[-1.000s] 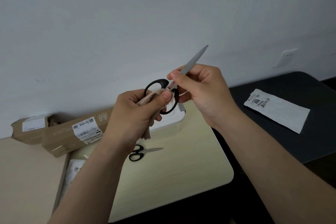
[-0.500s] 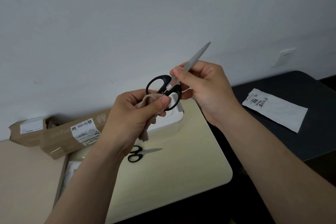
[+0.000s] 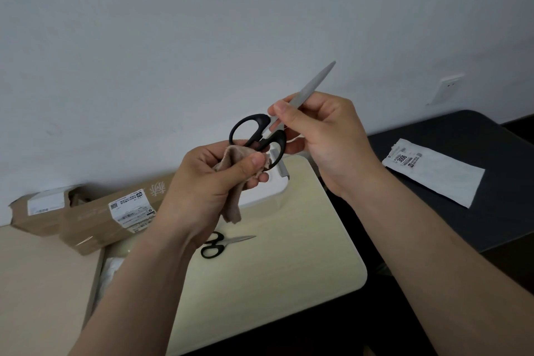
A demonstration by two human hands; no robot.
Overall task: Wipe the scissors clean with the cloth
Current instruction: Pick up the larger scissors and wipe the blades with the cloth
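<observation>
Background: a plain pale grey wall [image 3: 202, 37] is seen across the upper half, with a white wall socket [image 3: 448, 87] at 2 o'clock.
Surface: a pale cream tabletop with rounded corners [image 3: 289, 283] is spread below the hands, toward 6 o'clock.
Task scissors: the black-handled scissors with long grey blades [image 3: 260, 120] are held in the air at the centre, above the tabletop. The blades are closed and pointed toward 1 o'clock, and the handle loops are turned toward 8 o'clock.
Right hand: the right hand [image 3: 326, 139] is curled round the blades near the pivot, which are pinched between thumb and fingers.
Cloth: the small beige cloth [image 3: 231, 156] is pressed against the lower handle loop, with its loose end hung down toward 6 o'clock.
Left hand: the left hand [image 3: 208, 179] is closed on the cloth, which is pinched under the thumb.
Other scissors: a smaller black-handled pair [image 3: 224, 243] is laid flat on the tabletop, just below the left wrist.
Boxes: brown cardboard boxes with white labels [image 3: 92, 220] are set against the wall at 9 o'clock.
Side table: a dark table [image 3: 462, 136] is seen at 3 o'clock, and a white labelled packet [image 3: 436, 176] is laid on it.
</observation>
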